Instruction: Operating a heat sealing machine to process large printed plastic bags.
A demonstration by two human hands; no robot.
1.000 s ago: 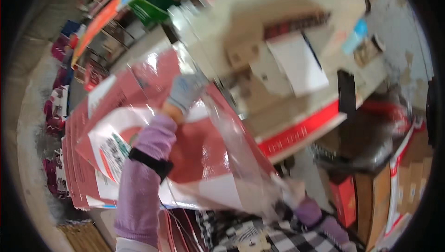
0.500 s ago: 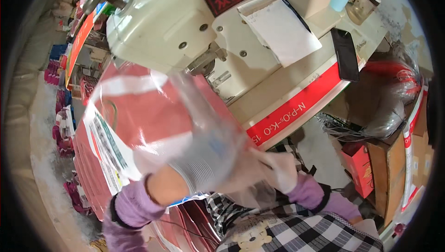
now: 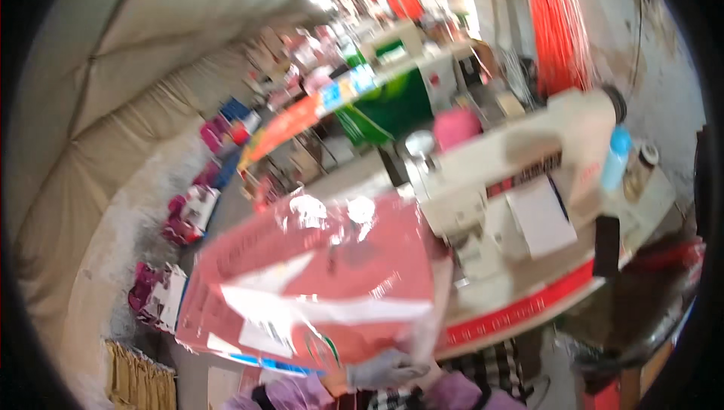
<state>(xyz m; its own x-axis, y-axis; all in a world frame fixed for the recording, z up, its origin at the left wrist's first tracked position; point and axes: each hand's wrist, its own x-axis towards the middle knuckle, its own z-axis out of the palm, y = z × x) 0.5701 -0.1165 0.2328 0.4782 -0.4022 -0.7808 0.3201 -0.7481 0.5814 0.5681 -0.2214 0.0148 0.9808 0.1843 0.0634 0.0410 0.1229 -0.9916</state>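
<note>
Cream sewing machine (image 3: 520,161) on a cluttered worktable (image 3: 528,304), tented workshop behind.
Gloved hand (image 3: 385,368) grips the glossy red plastic-wrapped pack (image 3: 324,289); which hand, and the other's state, cannot be told.

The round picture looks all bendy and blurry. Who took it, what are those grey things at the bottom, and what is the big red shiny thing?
A person wears a small camera on the head, and its wide lens bends straight lines. The camera was moving, so everything is blurred. The grey thing at the bottom is a gloved hand, probably the right; the other hand is not clear to me. It holds a red flat pack in shiny clear plastic by its lower edge. Behind it stands a cream sewing machine on a work table. On the table lie a white pad, a dark phone and a blue bottle.
</note>
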